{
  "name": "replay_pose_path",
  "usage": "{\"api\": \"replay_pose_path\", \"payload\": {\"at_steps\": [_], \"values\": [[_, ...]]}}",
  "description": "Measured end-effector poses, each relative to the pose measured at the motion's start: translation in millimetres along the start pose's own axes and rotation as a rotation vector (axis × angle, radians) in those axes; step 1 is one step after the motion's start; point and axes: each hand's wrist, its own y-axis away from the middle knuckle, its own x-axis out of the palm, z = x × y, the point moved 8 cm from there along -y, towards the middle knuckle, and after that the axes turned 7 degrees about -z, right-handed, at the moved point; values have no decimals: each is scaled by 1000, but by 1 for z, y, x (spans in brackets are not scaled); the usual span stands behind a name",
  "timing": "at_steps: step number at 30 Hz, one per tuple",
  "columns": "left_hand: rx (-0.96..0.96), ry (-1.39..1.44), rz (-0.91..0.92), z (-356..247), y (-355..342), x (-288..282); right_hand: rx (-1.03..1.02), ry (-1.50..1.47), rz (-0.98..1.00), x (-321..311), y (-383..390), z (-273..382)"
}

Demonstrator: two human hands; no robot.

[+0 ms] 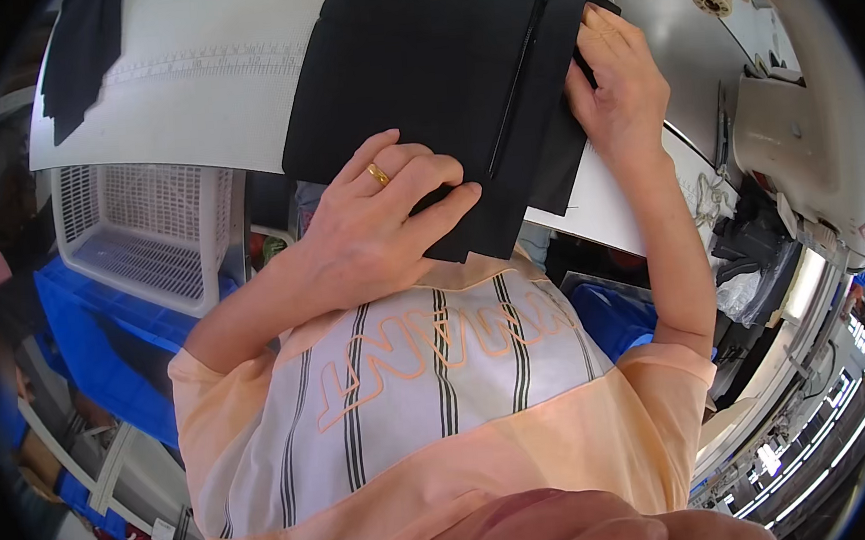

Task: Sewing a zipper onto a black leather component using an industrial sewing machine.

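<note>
While the black fabric panel lies across the white work surface and reaches toward the wearer's torso, both hands are engaged at its near and right-hand parts. The left hand, wearing a ring, has its fingers bent, with dark material showing between thumb and forefinger; its grip is judged closed on the panel. The right hand is curled at the panel's right edge, beside the metal plate; dark material lies under its fingers, but whether it grips or merely presses cannot be told. A narrow zipper-like strip runs lengthwise along the panel between the hands. The cream machine, apparently for sewing, stands to the right, apart from the left hand; no stitching point is visible. The step in hand is judged to be positioning and steadying the panel by hand. The next move, in this assessment, calls for the right edge to be kept flat and aligned, with the left hand controlling slack and preventing creases near the strip.
</note>
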Motion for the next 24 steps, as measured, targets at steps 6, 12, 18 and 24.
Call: {"api": "replay_pose_path", "payload": {"at_steps": [6, 12, 18, 24], "values": [[-34, -39, 96, -3, -20, -13, 67, -60, 51, 1, -1, 0], [73, -37, 310, 5, -46, -15, 5, 18, -6, -2, -1, -1], [164, -130, -202, 52, -114, -24, -23, -23, -12, -2, -3, 2], [61, -190, -138, 71, -130, -10, 3, -25, 7, -2, -2, 0]]}}
